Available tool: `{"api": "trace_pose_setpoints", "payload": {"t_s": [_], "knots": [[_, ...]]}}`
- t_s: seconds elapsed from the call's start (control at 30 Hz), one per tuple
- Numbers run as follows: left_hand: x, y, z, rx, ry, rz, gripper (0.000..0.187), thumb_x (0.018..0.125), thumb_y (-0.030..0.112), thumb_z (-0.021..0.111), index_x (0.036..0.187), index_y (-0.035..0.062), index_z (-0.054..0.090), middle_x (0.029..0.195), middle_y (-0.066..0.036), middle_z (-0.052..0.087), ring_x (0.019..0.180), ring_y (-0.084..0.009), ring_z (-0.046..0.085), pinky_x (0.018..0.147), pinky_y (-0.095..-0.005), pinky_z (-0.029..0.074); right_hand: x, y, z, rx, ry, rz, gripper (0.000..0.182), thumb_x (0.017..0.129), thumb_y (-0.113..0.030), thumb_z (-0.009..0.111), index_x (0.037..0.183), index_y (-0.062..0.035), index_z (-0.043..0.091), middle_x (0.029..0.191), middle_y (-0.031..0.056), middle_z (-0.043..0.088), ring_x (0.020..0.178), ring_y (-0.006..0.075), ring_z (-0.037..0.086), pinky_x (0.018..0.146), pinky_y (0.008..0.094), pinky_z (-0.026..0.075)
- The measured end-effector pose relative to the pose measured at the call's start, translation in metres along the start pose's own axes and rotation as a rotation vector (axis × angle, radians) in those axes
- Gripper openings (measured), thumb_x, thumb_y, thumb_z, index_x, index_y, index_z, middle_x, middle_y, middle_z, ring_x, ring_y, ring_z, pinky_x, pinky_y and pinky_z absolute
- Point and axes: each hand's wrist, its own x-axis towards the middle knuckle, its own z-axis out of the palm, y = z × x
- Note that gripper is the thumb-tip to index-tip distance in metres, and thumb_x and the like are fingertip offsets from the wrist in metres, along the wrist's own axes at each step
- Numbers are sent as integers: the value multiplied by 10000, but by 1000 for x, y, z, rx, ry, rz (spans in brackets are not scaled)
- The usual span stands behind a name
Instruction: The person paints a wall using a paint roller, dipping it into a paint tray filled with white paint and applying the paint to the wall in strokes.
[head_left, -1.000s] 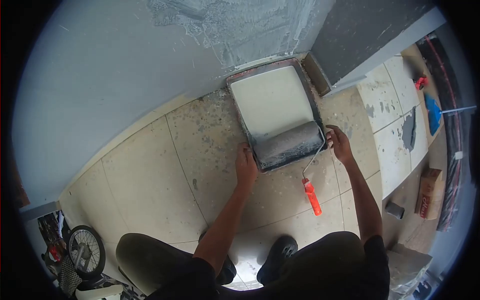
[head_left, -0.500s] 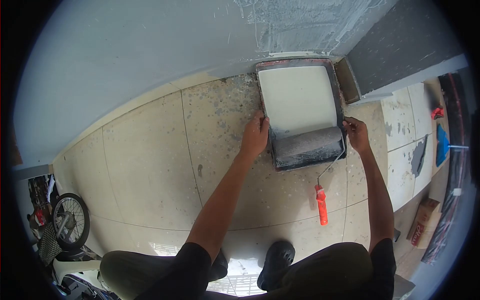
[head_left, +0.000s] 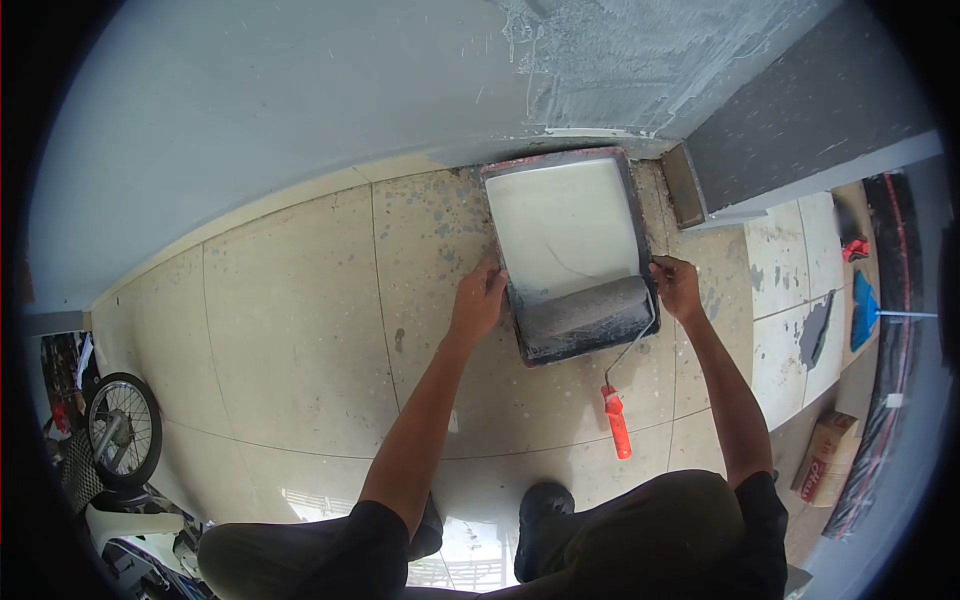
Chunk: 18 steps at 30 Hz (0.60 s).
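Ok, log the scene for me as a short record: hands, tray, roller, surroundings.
Left hand: gripping left edge of paint tray
Right hand: gripping its right edge
Tray contents: pale liquid, beyond the roller
Roller: lying across the tray's near end
Roller handle: red-orange, projecting past the near edge, unheld
Floor: tiled, paint-spotted near the tray
Far left: spoked wheel
Far right: cardboard box

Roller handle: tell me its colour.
The roller handle is bright orange-red, showing best in the head view.
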Motion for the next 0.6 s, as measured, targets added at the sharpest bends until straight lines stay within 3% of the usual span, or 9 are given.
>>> {"api": "trace_pose_setpoints", "payload": {"t_s": [0.07,0.23,0.33,0.6], "knots": [[-1,-4,2,-8,15,28,156,1024,165,553,984,14,545,704,-24,561,602,-100,493,580,-290,420,1,0,0,-2,-4,-1,168,914,-73,695,1027,50,715,689,92,644,606,89,526,584,269,443],[-5,-2,-8,-135,107,-27,143,1024,149,552,964,21,531,699,-7,536,590,-92,473,553,-279,398,-4,-30,6,-25,-22,-37,181,927,-81,690,1036,61,712,704,79,663,622,82,545,595,261,456],[-4,-8,-25,-114,122,-18,136,1024,143,554,961,26,525,693,0,520,583,-88,460,540,-279,389,-4,-29,22,64,-68,48,176,934,-82,684,1037,58,711,704,70,658,618,82,545,594,259,456],[-4,-23,-86,13,161,-19,138,1030,153,528,945,44,519,669,11,482,560,-74,407,509,-272,344,-22,-70,72,129,-148,-2,131,955,-69,655,913,54,670,605,68,577,534,85,509,518,291,421]]}}
